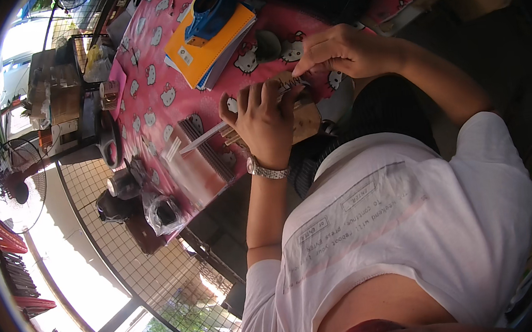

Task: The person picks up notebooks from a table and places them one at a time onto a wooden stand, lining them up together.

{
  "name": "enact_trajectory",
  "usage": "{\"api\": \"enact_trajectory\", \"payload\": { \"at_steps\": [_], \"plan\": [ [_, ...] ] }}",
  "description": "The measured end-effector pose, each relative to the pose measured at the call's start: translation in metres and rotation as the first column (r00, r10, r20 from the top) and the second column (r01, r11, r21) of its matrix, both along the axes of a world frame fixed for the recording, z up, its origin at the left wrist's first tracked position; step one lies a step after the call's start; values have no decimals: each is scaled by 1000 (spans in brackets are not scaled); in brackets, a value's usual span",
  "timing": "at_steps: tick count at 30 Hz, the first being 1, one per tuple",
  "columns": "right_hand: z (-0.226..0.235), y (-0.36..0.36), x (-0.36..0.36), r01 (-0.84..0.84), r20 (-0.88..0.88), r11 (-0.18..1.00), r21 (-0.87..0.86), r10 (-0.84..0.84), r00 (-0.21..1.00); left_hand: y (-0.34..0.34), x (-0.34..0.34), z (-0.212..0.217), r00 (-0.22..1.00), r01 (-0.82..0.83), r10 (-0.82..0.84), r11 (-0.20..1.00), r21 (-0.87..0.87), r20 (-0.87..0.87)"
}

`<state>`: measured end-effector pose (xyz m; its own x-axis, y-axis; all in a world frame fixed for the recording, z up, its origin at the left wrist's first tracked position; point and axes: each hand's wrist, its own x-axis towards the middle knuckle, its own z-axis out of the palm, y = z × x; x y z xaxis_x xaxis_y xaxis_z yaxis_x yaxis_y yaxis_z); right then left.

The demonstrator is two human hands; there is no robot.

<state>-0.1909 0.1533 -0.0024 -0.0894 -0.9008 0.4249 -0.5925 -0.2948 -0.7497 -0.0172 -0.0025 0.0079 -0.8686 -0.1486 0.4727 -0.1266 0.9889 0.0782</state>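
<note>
My left hand point(265, 123), with a silver watch at the wrist, is curled over a narrow white strip point(203, 137). The strip sticks out to the left of the fingers, and a pale piece with dark zigzag marks point(290, 83) shows beyond the fingertips. Under and beside this hand lies a light brown, wood-coloured block or box point(308, 123), partly covered. To its right, my right hand point(348, 51) has its thumb and fingers drawn together near the marked piece. What sits between those fingertips is too small to make out.
The table has a pink cat-patterned cover point(168, 92). A blue tape dispenser point(207, 10) rests on an orange notebook point(220, 43). Left of my hand are a dark ribbed stack point(206, 149) and clear plastic sleeves point(194, 175). A dark round object point(267, 44) stands beyond.
</note>
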Motion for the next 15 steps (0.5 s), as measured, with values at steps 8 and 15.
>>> {"api": "enact_trajectory", "payload": {
  "at_steps": [8, 15],
  "plan": [
    [14, -9, 7, 174, -136, 984, 27, -169, 976, -14, 0, 4, 993, 73, -78, 996, 59, 84],
    [6, -18, 0, 83, 5, 994, -72, -83, 997, -17, -6, 6, 991, 108, -114, 990, 89, 70]
  ]
}}
